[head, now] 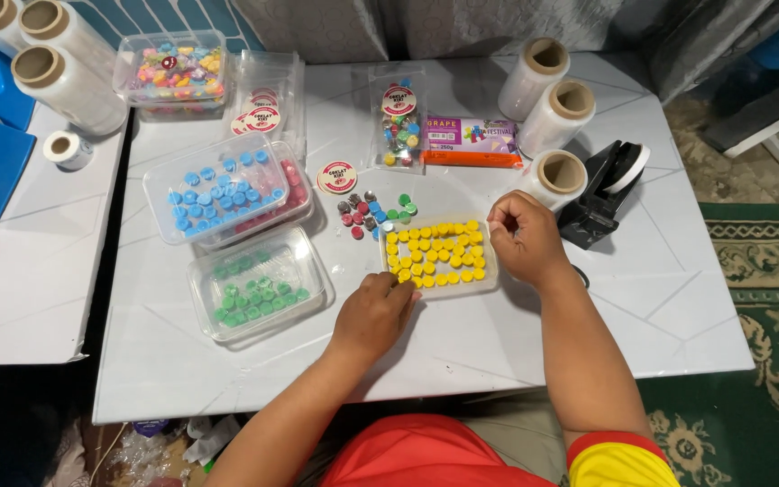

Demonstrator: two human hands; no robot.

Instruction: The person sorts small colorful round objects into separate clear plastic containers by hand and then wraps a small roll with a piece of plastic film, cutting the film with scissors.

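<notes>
Both forearms are stretched forward over the white counter (516,334) toward a shallow clear tray (489,281) filled with yellow round pieces (435,252). The left hand (373,316) is laid knuckles-up at the tray's near left corner, its fingers (405,290) curled against the pieces there; whether one is pinched cannot be told. The right hand (523,236) is bent at the wrist over the tray's right edge, fingers folded in loosely, its hold unclear

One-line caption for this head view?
Both hands, left hand and right hand, at a clear tray of yellow round pieces on a white table.
</notes>
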